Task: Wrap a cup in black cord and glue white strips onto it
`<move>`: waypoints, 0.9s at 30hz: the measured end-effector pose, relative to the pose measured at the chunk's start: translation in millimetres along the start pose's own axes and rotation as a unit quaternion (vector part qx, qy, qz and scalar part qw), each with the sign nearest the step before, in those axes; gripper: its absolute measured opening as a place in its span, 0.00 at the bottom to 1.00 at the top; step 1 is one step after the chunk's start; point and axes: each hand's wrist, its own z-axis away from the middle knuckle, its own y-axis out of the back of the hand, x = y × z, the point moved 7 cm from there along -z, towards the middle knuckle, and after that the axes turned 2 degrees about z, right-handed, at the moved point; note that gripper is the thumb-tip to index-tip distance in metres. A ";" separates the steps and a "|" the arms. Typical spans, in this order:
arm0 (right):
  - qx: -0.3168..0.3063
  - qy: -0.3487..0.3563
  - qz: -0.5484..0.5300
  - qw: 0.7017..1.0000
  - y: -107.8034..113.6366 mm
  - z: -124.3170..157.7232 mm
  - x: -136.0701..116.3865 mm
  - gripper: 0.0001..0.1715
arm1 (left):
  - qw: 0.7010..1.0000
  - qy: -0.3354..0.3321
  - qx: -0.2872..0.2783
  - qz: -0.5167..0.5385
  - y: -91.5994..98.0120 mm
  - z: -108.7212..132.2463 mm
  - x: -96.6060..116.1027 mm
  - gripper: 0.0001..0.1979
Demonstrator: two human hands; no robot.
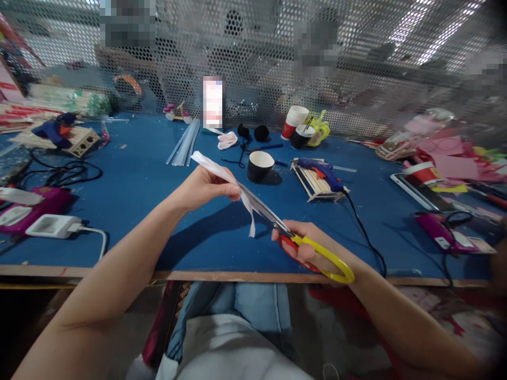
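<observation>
My left hand (216,184) pinches a strip of white paper (209,163) above the blue table. Part of the strip lies along the scissor blades, and a narrow piece hangs down beside them. In my right hand (307,237) is a pair of scissors (330,258) with one yellow and one red handle. Its blades point up and left toward my left fingers. Whether the blades are fully closed on the paper, I cannot make out. Just behind the blades stands a black-wrapped paper cup (260,167).
A blue glue gun (322,171) rests on a small stick rack to the right, its cord trailing forward. Clear glue sticks (185,141) and a lit phone (214,103) are at the back. Purple power strips (443,232) and a white adapter (53,226) lie at the sides.
</observation>
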 end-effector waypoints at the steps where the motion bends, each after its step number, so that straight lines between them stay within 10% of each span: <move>1: 0.000 -0.001 0.007 1.000 0.2 -0.2 -0.6 0.37 | 1.000 -0.001 0.000 -0.002 -0.2 0.2 0.6 0.10; 27: 0.024 -0.006 0.056 0.998 8.2 -4.8 5.0 0.32 | 0.999 0.013 -0.004 -0.034 -0.1 -1.1 -6.3 0.12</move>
